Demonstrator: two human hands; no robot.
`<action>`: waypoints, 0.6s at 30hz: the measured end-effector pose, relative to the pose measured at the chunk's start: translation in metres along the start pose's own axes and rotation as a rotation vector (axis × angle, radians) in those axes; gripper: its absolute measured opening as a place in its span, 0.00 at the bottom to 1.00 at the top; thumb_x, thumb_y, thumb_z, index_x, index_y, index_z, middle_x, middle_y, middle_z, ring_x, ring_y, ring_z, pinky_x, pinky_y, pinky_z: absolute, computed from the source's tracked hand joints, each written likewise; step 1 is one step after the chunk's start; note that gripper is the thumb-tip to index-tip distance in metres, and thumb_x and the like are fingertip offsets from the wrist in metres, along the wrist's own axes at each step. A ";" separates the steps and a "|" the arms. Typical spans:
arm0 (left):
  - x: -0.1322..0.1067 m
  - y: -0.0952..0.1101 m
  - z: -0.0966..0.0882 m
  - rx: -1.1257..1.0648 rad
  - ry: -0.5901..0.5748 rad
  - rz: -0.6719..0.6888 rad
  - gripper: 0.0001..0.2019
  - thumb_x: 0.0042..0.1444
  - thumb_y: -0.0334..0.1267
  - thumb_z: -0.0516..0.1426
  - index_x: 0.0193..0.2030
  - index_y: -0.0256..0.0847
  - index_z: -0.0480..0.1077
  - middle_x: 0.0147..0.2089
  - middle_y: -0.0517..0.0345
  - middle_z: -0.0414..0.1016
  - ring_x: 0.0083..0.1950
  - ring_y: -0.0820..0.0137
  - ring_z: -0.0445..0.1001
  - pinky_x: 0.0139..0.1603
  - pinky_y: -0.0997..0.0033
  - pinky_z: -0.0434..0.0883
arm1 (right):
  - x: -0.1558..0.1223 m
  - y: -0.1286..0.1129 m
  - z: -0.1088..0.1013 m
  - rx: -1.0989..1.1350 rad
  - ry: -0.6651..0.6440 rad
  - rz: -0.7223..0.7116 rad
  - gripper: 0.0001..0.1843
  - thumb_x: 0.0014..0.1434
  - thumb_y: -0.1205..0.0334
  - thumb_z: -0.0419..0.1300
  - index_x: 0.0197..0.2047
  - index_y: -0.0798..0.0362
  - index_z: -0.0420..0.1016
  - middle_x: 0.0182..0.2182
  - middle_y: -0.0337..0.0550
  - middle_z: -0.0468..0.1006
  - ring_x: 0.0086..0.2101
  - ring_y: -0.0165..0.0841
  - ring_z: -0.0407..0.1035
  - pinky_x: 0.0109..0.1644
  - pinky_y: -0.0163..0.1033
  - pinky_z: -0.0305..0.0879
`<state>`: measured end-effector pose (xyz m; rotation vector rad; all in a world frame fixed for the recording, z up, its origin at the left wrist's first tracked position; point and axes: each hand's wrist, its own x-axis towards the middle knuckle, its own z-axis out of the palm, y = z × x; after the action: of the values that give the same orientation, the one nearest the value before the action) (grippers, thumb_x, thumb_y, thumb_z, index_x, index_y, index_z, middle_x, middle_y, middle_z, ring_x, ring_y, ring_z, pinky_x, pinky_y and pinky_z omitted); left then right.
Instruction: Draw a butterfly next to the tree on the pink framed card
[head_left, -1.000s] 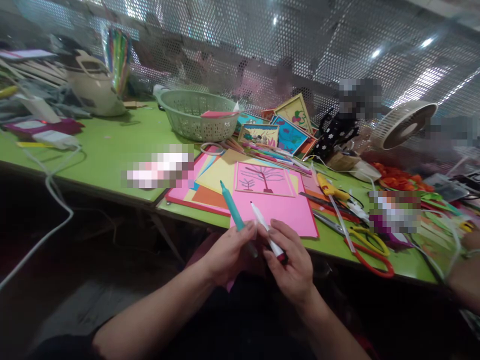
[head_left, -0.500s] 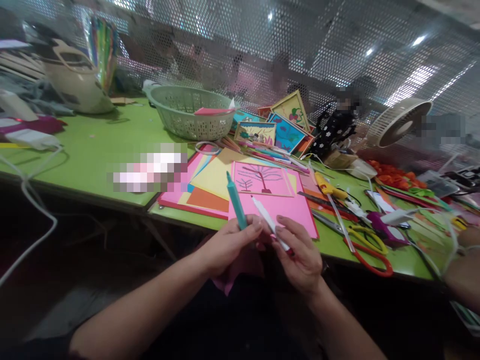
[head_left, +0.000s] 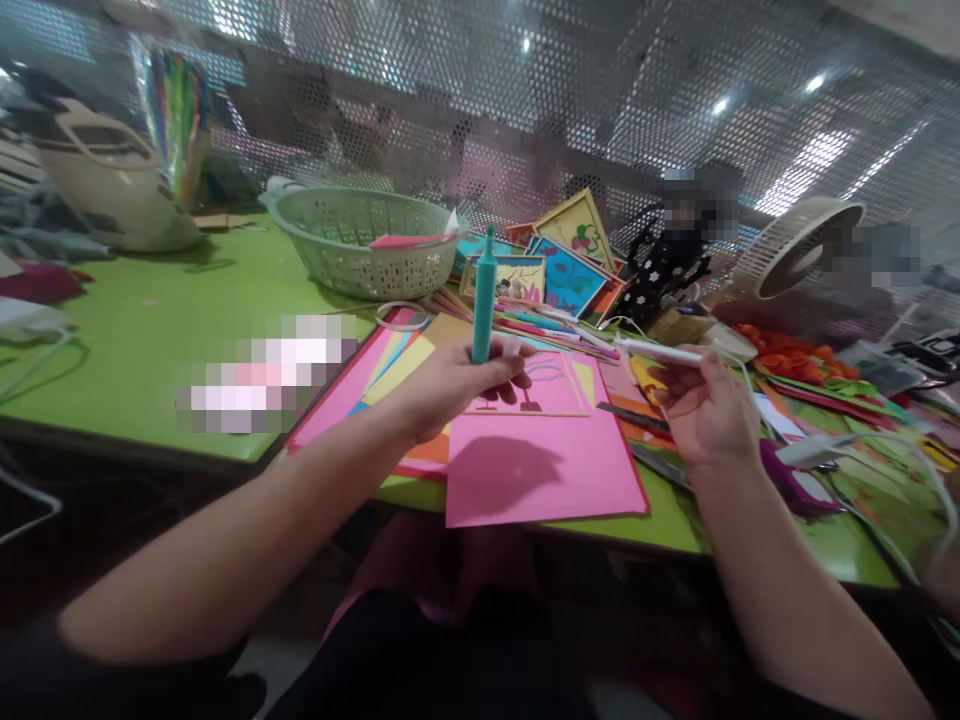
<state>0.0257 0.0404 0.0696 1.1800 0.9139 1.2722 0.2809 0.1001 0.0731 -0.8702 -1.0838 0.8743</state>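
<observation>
My left hand (head_left: 457,385) is closed round the lower end of a teal marker (head_left: 484,300), which points upward. Something small and pale shows by its fingertips, too unclear to name. To the right, my right hand (head_left: 709,410) pinches a white marker (head_left: 660,350) that lies nearly level above the clutter. Below the left hand is a pink sheet (head_left: 517,490) with that hand's shadow on it. A framed picture of trees (head_left: 555,395) on pink rests at the sheet's upper part, half covered by the left hand.
A green plastic basket (head_left: 360,280) stands behind, with small framed pictures (head_left: 574,275) stacked beside it. Coloured paper (head_left: 397,365) lies under and left of the pink sheet. On the right are a purple device (head_left: 799,480), cables, orange material (head_left: 787,350) and a fan (head_left: 806,245).
My hands have moved apart and up. The left has raised the teal marker, now more upright; the right has carried the white marker away to the right and turned it nearly level.
</observation>
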 end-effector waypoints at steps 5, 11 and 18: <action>0.049 0.005 0.001 0.057 0.041 0.012 0.14 0.47 0.42 0.68 0.33 0.36 0.73 0.31 0.57 0.75 0.28 0.73 0.73 0.29 0.75 0.65 | 0.024 -0.003 0.021 0.076 0.085 0.031 0.17 0.51 0.47 0.65 0.29 0.53 0.70 0.20 0.34 0.78 0.21 0.27 0.74 0.16 0.26 0.58; 0.084 -0.007 0.005 0.064 0.039 -0.013 0.15 0.46 0.41 0.68 0.28 0.36 0.67 0.26 0.61 0.72 0.21 0.78 0.69 0.24 0.77 0.60 | 0.032 -0.006 0.052 0.163 0.081 0.034 0.18 0.46 0.48 0.67 0.29 0.52 0.68 0.19 0.31 0.77 0.20 0.27 0.75 0.15 0.25 0.57; 0.084 -0.020 0.001 0.065 0.027 -0.027 0.21 0.39 0.46 0.68 0.31 0.39 0.62 0.27 0.60 0.73 0.21 0.77 0.68 0.23 0.77 0.58 | 0.030 0.022 0.062 0.266 0.137 0.201 0.15 0.38 0.52 0.66 0.25 0.51 0.68 0.14 0.31 0.74 0.16 0.27 0.71 0.14 0.26 0.56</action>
<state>0.0413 0.1248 0.0591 1.1996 0.9941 1.2481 0.2250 0.1450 0.0782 -0.8103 -0.7500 1.0825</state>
